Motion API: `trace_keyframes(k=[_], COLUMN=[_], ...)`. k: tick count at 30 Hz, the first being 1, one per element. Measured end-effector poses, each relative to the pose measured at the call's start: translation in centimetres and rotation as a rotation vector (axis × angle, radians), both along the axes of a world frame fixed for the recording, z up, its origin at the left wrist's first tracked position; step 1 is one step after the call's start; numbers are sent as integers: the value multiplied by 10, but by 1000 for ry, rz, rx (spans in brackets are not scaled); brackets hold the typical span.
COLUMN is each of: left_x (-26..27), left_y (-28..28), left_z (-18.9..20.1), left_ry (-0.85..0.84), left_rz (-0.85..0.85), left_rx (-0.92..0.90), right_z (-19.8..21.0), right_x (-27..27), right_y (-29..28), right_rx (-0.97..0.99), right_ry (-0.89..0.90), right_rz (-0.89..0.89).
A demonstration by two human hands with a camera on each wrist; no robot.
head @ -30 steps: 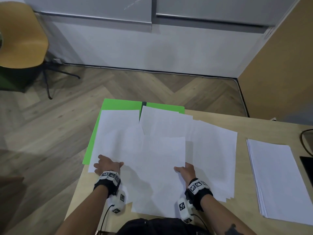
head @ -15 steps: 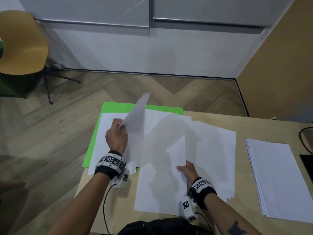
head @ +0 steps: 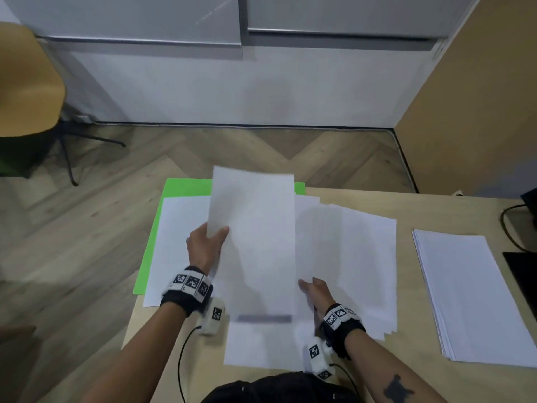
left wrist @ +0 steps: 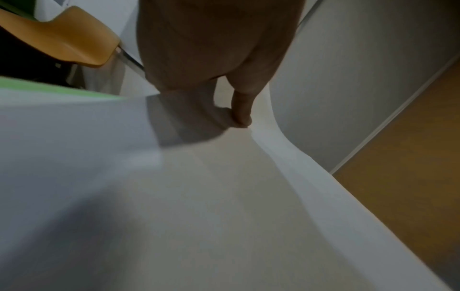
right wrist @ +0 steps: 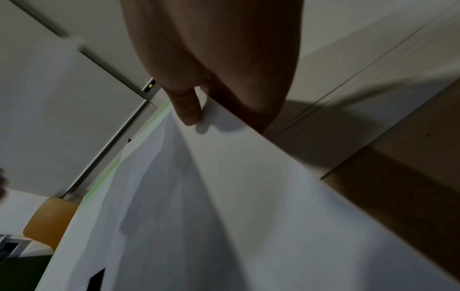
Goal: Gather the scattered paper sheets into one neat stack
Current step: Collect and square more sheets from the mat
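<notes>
My left hand [head: 215,232] pinches the left edge of a white sheet [head: 255,228] and holds it tilted above the table; the left wrist view shows the thumb [left wrist: 242,110] pressed on that paper [left wrist: 224,196]. By the sheet's lower right edge, my right hand [head: 312,287] pinches a white sheet [right wrist: 248,177], thumb [right wrist: 187,110] on top and fingers under it. I cannot tell whether it is the same sheet. Overlapping loose sheets [head: 363,257] lie spread beneath. One more sheet [head: 174,242] lies at the left on green paper [head: 186,186].
A squared pile of white paper [head: 470,292] lies at the right of the wooden table [head: 406,205]. A black object [head: 523,271] and a cable [head: 508,225] sit at the right edge. An orange chair [head: 26,82] stands on the floor, far left.
My left hand went from resting flat on the left papers to lifting one sheet, then swung it rightward over the middle. The right hand stayed near the centre sheets' right edge.
</notes>
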State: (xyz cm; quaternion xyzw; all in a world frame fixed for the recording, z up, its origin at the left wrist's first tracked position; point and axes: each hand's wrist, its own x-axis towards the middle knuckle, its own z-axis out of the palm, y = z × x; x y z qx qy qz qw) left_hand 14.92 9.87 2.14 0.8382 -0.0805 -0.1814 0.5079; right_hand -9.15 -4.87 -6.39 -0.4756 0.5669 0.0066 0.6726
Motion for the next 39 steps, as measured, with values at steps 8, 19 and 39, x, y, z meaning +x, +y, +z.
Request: trace_keyframes(k=[8, 19, 39], left_x=[-44, -69, -48], left_y=[14, 0, -30], left_z=[-73, -77, -80], left_ry=[167, 177, 318], left_rz=[-128, -257, -291], left_rx=[243, 261, 183], right_z=[1, 24, 22], right_x=[3, 14, -16], right_y=[0, 8, -62], right_rx=[-18, 24, -404], right_ry=[-61, -242, -146], right_rz=[-41, -15, -288])
